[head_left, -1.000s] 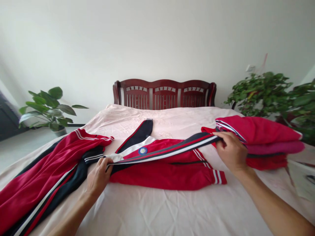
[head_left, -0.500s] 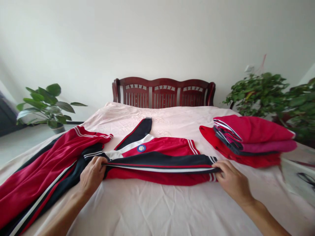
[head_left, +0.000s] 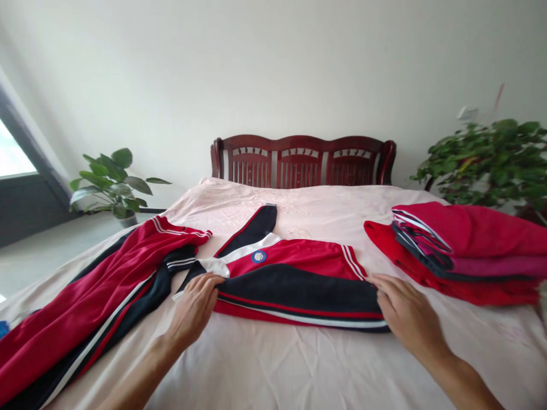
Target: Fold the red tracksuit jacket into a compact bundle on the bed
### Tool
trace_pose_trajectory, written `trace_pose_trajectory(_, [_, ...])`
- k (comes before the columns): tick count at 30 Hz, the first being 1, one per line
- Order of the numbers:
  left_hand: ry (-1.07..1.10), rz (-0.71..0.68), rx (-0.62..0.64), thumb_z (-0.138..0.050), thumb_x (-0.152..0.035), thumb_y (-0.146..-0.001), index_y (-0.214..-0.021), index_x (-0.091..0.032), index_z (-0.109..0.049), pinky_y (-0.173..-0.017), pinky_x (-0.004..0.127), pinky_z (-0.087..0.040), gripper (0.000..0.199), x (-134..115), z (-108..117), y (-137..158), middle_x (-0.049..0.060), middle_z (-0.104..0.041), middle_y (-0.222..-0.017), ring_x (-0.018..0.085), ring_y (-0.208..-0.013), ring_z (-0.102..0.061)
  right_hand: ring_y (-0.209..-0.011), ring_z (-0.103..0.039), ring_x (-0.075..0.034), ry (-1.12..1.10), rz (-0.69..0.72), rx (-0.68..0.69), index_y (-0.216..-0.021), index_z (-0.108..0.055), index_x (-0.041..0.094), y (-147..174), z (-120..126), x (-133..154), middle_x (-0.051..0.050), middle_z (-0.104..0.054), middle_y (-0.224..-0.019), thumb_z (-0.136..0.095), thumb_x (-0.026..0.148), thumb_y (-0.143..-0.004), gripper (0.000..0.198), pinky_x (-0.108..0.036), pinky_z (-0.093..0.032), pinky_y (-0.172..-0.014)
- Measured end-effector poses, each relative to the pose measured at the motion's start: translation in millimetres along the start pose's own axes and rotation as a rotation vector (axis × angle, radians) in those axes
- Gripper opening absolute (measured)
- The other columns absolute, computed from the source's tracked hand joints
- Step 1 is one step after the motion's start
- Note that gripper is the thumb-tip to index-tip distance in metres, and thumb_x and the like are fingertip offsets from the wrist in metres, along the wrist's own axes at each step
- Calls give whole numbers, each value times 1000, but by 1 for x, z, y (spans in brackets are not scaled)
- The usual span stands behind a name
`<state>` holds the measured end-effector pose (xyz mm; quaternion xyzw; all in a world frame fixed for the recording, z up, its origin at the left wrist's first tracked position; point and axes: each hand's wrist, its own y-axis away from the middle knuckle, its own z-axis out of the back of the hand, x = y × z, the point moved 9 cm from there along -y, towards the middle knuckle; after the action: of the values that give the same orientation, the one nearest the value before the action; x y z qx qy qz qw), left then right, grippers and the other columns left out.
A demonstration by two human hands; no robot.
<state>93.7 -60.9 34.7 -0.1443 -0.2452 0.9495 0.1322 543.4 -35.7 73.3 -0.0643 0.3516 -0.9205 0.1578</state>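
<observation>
A red, navy and white jacket with a round blue badge lies on the bed. Its near sleeve, navy with red and white stripes, is folded across the body, while the far sleeve stretches away toward the headboard. My left hand grips the jacket at the shoulder end of the near sleeve, close to the white collar part. At the cuff end, my right hand has its fingers closed on the sleeve, hiding the cuff. Both hands rest low, near the bed surface.
Striped red and navy trousers lie spread out at left. A stack of folded red, pink and dark clothes is at right on the pale pink sheet. Beyond are a wooden headboard and potted plants on both sides.
The near sleeve, earlier pulled taut with its stripe along the top, now lies flatter over the jacket, stripes toward me. The view has turned left.
</observation>
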Motion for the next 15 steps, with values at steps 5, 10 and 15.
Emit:
trace_pose_trajectory(5, [-58,-138,110,-45,-37,-99,-143,-26,-49,-116,48,-35,45,-72,-46,-33,8,-53,-148,27,-141,-42,-135,-48,-28,40,182,116,-141,-53,19,-11,-59,92,-10,-54,-145,-41,33,-97,47,-47,-38,-111])
trace_pose_trajectory(10, [-219,-80,259,-49,-42,-97,-150,-35,-39,-113,66,-30,54,-61,-87,-17,11,-42,-156,35,-144,-37,-134,-50,-31,106,251,208,-142,-53,24,20,-99,78,-9,-55,-145,-40,42,-97,50,-53,-41,-107])
trace_pose_trajectory(15, [-257,-115,251,-41,-53,-99,-153,-36,-31,-114,60,-33,58,-34,-76,16,10,-36,-159,32,-146,-33,-135,-48,-31,159,321,174,-136,-59,21,43,-92,30,-10,-54,-146,-37,39,-97,49,-53,-38,-109])
